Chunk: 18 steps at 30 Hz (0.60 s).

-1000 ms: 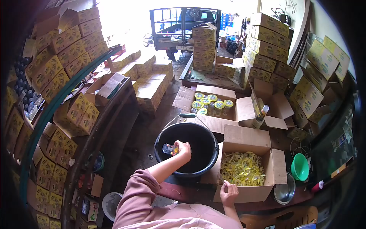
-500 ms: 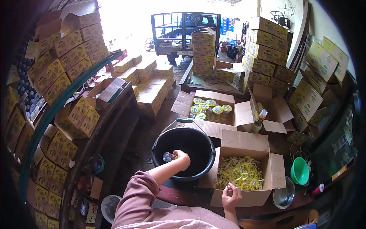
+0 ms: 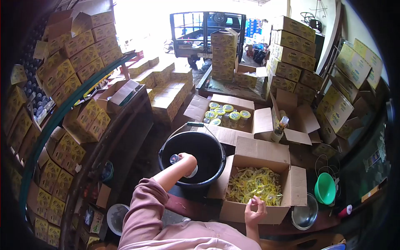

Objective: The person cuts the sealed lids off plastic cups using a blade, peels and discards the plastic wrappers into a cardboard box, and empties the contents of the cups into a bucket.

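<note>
Inside the black bucket (image 3: 162,146), my left hand (image 3: 186,163) is closed round a small clear bottle (image 3: 174,158), whose round end sticks out past my fingers. Another pale, see-through part shows under that hand, mostly hidden. My right hand (image 3: 255,210) is over the near edge of an open cardboard box (image 3: 256,152) filled with yellow strips (image 3: 252,183). Its thumb and fingers are pinched together; anything between them is too small to make out.
Beyond the bucket, an open carton (image 3: 233,100) holds several yellow-lidded containers (image 3: 234,115). A green bowl (image 3: 325,188) and a metal bowl (image 3: 305,214) stand at right. Stacked cartons (image 3: 293,43) line both sides, and a truck (image 3: 206,35) is parked behind.
The view has shifted slightly, so the bucket and boxes appear further left. My left hand stays in the bucket with the bottle. My right hand's fingers have tilted a little.
</note>
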{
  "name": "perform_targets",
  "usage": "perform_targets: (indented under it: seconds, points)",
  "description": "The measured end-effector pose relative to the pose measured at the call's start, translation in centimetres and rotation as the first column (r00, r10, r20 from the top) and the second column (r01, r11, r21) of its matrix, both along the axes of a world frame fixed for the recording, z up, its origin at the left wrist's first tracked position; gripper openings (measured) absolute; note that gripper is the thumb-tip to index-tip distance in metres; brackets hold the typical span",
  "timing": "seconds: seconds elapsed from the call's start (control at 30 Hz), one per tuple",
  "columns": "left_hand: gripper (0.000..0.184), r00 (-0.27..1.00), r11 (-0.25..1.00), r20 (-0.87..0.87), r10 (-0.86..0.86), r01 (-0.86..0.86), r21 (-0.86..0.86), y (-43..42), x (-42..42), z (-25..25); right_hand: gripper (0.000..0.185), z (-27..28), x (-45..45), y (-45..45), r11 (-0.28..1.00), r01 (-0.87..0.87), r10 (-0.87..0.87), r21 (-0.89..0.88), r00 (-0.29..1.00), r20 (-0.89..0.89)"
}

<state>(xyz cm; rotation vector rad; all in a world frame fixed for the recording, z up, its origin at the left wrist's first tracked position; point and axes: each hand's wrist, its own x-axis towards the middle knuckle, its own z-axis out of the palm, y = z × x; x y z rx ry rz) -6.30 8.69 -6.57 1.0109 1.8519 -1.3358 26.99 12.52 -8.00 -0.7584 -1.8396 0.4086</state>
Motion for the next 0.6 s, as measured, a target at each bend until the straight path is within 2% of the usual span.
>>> perform_targets:
  seconds: [0.03, 0.07, 0.1, 0.17, 0.23, 0.27, 0.37, 0.43, 0.5, 0.57, 0.6]
  points:
    - [0.038, 1.000, 1.000, 0.011, 0.026, -0.026, 0.007, -0.1, 0.5, 0.6, 0.027, 0.2, 0.2, 0.2, 1.000, 0.000, 0.000, 0.014, 1.000, 0.011]
    - [0.050, 0.999, 0.999, 0.038, 0.005, -0.006, 0.045, 0.0, -0.6, -1.1, 0.027, 0.2, 0.3, 0.4, 1.000, -0.005, 0.005, -0.006, 1.000, 0.016]
    - [0.050, 0.999, 0.995, 0.015, 0.044, -0.045, 0.094, -0.1, -0.6, -1.1, 0.027, 0.2, 0.5, 0.6, 1.000, -0.011, 0.011, -0.009, 1.000, 0.014]
    - [0.049, 0.999, 0.997, 0.037, 0.035, -0.037, 0.072, -0.4, -0.3, -0.6, 0.027, 0.2, 0.3, 0.9, 1.000, -0.018, 0.018, -0.019, 1.000, -0.007]
    - [0.051, 0.993, 0.893, 0.068, 0.095, -0.115, 0.435, -1.5, -0.3, 1.3, 0.028, 0.3, 0.3, 1.0, 1.000, -0.017, 0.017, -0.015, 1.000, -0.015]
    - [0.055, 0.985, 0.848, 0.059, 0.160, -0.168, 0.503, -1.6, 0.0, 2.2, 0.028, 0.5, 0.3, 1.0, 1.000, -0.019, 0.019, -0.010, 1.000, -0.017]
    - [0.053, 0.988, 0.958, 0.099, 0.122, -0.143, 0.247, -1.4, 0.5, 2.9, 0.028, 0.5, 0.0, 0.6, 1.000, -0.015, 0.014, -0.011, 1.000, -0.012]
    - [0.058, 0.989, 0.840, 0.054, 0.137, -0.145, 0.523, -2.3, 0.1, 3.1, 0.027, 0.6, -0.1, 0.7, 1.000, -0.021, 0.021, -0.005, 1.000, -0.014]
    - [0.057, 0.992, 0.941, 0.095, 0.085, -0.111, 0.319, -2.2, 0.8, 4.7, 0.027, 0.4, -0.3, 0.4, 0.999, -0.037, 0.037, -0.002, 0.999, -0.030]
    - [0.054, 0.997, 0.868, 0.048, 0.064, -0.079, 0.490, -2.6, 0.1, 3.6, 0.027, 0.6, -0.5, 0.2, 0.999, -0.038, 0.037, -0.014, 0.999, -0.029]
    - [0.055, 0.997, 0.882, 0.048, 0.061, -0.076, 0.465, -2.5, -0.2, 3.5, 0.027, 0.6, -0.6, 0.1, 0.999, -0.035, 0.035, -0.021, 0.999, -0.031]
